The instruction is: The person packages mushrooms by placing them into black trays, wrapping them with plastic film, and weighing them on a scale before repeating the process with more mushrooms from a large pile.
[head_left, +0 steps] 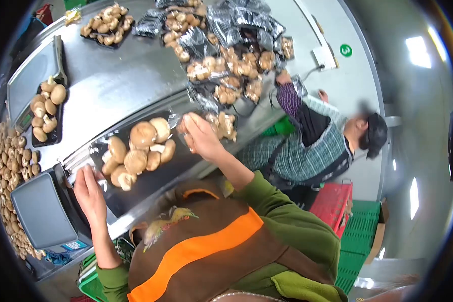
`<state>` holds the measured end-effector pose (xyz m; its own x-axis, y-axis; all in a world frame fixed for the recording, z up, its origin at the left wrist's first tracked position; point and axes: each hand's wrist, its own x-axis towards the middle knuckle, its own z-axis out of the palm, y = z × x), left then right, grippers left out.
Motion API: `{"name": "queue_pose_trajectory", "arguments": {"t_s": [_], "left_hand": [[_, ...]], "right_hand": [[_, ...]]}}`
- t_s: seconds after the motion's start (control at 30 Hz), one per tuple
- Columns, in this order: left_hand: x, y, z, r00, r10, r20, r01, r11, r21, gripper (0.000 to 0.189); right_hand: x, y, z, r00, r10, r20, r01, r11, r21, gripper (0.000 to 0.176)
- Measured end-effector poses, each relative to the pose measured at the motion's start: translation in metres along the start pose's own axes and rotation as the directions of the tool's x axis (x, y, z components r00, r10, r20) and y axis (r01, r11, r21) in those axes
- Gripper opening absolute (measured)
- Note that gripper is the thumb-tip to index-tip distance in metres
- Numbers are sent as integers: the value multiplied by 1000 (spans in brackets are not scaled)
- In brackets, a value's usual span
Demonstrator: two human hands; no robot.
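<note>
A black tray of brown mushrooms [136, 160] lies in front of me, with clear film around it. My left hand [90, 194] is closed on the film at the tray's left end. At the right end my right hand [201, 135] pinches the film, its fingers bent. Just beyond my right hand sits a wrapped pack of mushrooms [226, 126]. An unwrapped tray of mushrooms [48, 108] rests by a scale [35, 83] at the upper left.
Wrapped packs [236, 65] are piled at the back. Loose mushrooms [7, 171] and a grey scale [44, 211] are at the left. A co-worker [307, 141] stands at the right, near a red crate [332, 204] and green crates [360, 226].
</note>
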<state>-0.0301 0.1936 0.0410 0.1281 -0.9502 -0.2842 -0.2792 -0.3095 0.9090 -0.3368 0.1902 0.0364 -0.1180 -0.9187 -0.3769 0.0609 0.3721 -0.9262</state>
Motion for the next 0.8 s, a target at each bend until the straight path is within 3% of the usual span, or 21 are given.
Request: {"name": "queue_pose_trajectory", "arguments": {"t_s": [0.03,0.07,0.13,0.17,0.2,0.27,0.33,0.37,0.4,0.57,0.67,0.73,0.77,0.8], "left_hand": [[-17,-12,0,995,-69,77,77,991,-106,34],[-29,-26,3,998,5,58,-4,1000,-21,33],[-47,-51,14,1000,3,8,-3,1000,-5,32],[-53,-59,23,998,8,-69,-8,1000,-5,32],[-55,-66,28,993,66,-103,-57,995,83,33],[-60,-71,36,986,139,-88,-129,985,113,34],[-61,-73,40,990,135,-46,-125,975,184,35],[-57,-96,40,970,242,18,-234,916,326,34],[-48,-117,38,935,349,71,-342,825,449,34],[-23,-115,49,840,521,154,-491,605,627,30],[-8,-108,78,769,598,225,-550,442,708,17],[-5,-106,104,688,652,319,-693,460,555,10],[-6,-105,117,691,616,379,-702,446,555,7],[-7,-101,129,685,582,438,-717,431,549,4]], "right_hand": [[-22,6,-5,993,116,20,-115,993,-40,28],[-41,10,-8,982,186,32,-184,981,-65,28],[-63,20,-2,992,90,-92,-112,954,-277,30],[-64,45,-4,965,-205,-164,106,875,-472,30],[-67,61,-3,928,-300,-222,153,848,-508,27],[-79,72,-2,877,-381,-293,158,804,-574,25],[-96,95,-20,861,-353,-365,86,810,-580,25],[-111,114,-35,837,-337,-431,26,811,-584,25],[-114,133,-51,771,-460,-439,93,765,-637,27],[-91,189,-88,670,-523,-527,41,735,-677,26],[-71,230,-55,623,-447,-642,-149,738,-658,24],[-60,240,-32,574,-354,-739,-119,856,-502,24],[-61,244,-26,675,51,-736,69,989,131,26],[-64,248,-23,811,330,-483,154,676,720,28]]}}
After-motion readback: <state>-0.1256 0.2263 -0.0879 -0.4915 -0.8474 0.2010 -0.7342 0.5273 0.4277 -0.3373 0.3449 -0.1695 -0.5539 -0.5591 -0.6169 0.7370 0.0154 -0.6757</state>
